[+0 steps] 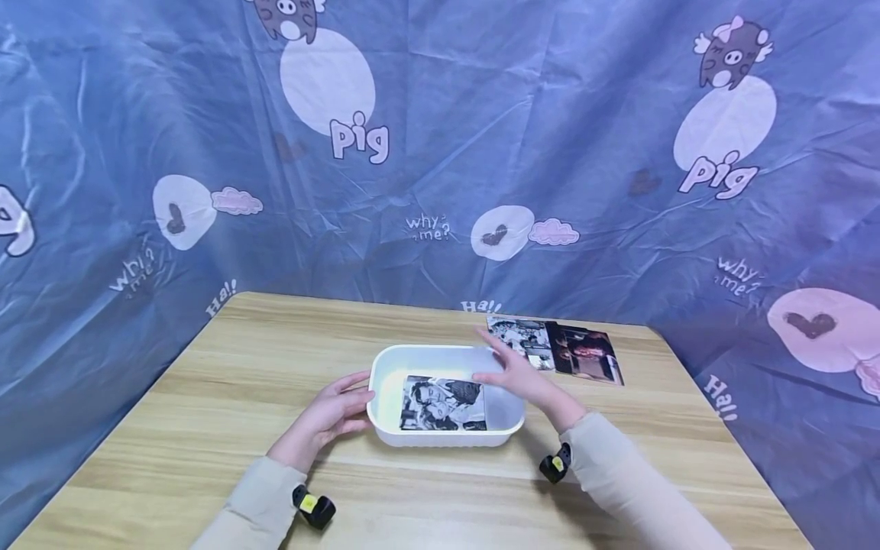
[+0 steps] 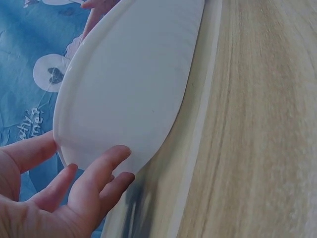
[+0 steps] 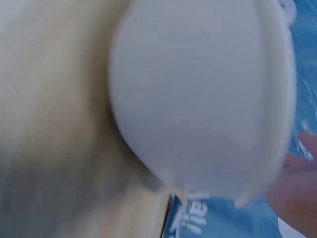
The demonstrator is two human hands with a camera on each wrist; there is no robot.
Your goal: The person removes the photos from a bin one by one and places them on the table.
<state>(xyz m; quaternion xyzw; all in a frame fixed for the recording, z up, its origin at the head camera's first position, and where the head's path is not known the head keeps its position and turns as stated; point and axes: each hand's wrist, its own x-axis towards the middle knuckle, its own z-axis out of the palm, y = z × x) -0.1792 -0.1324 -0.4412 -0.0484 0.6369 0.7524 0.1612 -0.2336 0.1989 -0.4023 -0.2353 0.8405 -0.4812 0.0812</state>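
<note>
A white plastic tub (image 1: 440, 439) stands on the wooden table (image 1: 234, 382) just in front of me. A black-and-white photo (image 1: 443, 403) lies flat on its floor. My left hand (image 1: 337, 409) rests against the tub's left end with relaxed fingers; in the left wrist view the thumb and fingers (image 2: 99, 171) lie along the tub's outer wall (image 2: 129, 84). Over the tub's right rim my right hand (image 1: 512, 370) hovers with straight fingers, holding nothing. In the blurred right wrist view the tub's wall (image 3: 203, 99) fills the frame, with my right hand's edge (image 3: 297, 191) at lower right.
Two more photos lie side by side at the table's back right: a black-and-white one (image 1: 522, 340) and a dark colour one (image 1: 587, 355). A blue printed cloth (image 1: 440, 153) hangs behind and at both sides of the table.
</note>
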